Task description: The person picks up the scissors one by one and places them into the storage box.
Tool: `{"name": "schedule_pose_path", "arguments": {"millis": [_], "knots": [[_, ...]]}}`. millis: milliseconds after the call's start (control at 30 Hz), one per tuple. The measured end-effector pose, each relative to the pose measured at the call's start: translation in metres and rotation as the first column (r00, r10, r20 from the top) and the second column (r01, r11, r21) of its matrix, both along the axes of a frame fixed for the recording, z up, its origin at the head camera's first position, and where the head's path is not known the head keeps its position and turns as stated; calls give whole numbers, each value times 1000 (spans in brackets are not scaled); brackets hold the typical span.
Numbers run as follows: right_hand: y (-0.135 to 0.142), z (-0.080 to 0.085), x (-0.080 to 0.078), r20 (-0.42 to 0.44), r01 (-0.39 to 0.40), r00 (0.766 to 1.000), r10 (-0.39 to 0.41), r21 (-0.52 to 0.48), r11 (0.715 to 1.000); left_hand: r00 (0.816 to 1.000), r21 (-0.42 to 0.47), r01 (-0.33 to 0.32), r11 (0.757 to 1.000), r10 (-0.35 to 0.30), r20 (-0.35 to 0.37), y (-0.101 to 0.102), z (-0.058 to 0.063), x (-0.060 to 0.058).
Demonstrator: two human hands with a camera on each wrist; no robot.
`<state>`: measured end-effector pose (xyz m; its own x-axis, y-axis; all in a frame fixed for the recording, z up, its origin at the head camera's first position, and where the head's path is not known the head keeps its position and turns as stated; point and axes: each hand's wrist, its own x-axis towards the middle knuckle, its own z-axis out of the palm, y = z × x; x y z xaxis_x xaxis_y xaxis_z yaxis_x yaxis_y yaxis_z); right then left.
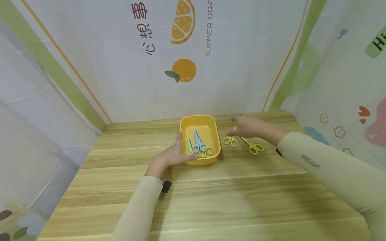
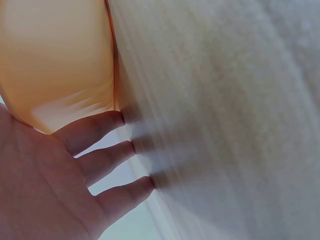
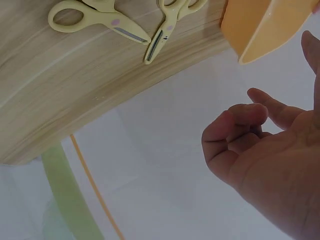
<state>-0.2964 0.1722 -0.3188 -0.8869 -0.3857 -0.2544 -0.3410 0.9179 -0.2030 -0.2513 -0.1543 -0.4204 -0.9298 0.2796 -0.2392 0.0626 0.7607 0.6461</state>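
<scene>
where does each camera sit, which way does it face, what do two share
Head: worn on the head, facing forward and down at the yellow tray, table and cloth; the left hand, right hand and sleeves show.
Left wrist: on that wrist, facing the tray's side and the table; the left palm and three fingers show.
Right wrist: on that wrist, facing two pairs of yellow scissors, the tray and the cloth; the right hand shows.
Shared by head and right wrist views: the scissors, on the table beside the tray.
</scene>
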Motion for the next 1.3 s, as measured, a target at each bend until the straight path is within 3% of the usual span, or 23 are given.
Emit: {"name": "schedule_pose_path", "arguments": {"millis": [400,1033,1300], "knots": [[23,-10,3,-10,14,1000,-14,-50,999,1000,-31,-13,999,13,6,-1,-1,0],[76,-54,17,29,68,997,-66,-95,993,1000,-8,-6,1000,6,7,0,-1,0],[85,-71,22,40,72,997,-69,-98,993,1000,-26,-17,1000,17,10,1,2,1]]}}
